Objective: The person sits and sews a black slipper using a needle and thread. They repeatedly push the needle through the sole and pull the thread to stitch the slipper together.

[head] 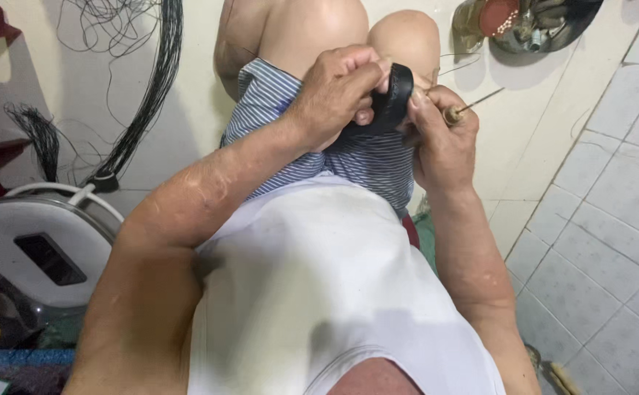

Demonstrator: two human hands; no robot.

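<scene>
Black band (393, 99) gripped between both hands above the knees.

Head view: the left hand (334, 95) is curled tight over the band's near side, fingers folded onto it, while the right hand (440, 135) pinches the band's far edge and is closed around an awl (473, 104), whose thin metal point sticks out to the right, away from the band. What the band is made of is hard to tell, perhaps leather or rubber. Striped shorts (363, 157) lie just under both hands. Well to the left of the left hand, black cords (151, 95) trail over the floor beside a white appliance (27, 249); tiles (612, 205) spread to the right of the right hand.
</scene>
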